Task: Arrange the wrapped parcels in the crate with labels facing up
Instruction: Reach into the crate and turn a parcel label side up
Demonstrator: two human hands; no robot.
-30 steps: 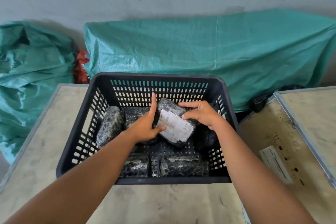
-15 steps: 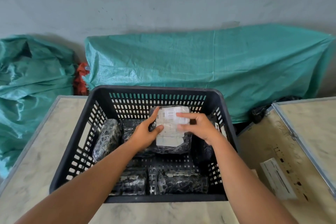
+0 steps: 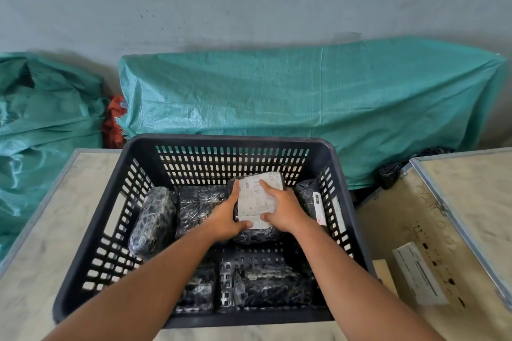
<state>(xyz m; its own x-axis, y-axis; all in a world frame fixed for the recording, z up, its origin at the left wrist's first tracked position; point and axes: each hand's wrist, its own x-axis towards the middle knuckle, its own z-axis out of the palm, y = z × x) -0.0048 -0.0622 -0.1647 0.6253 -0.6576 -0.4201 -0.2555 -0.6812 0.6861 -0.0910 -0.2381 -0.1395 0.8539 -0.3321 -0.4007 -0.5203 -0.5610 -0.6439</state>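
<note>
Parcel (image 3: 256, 202) now lies lower than 0.5 s ago, label up, at crate (image 3: 232, 144) back wall, right of centre. L hand (image 3: 225, 220) grips its left edge, thumb on the label's near end; R hand (image 3: 282, 209) presses fingers on the label w/ thumb pinching the near edge. More wrapped parcels sit along back-left and front wall; one w/ label stands at right wall (image 3: 311, 199). Crate sits on tabletop (image 3: 55, 202)
</note>
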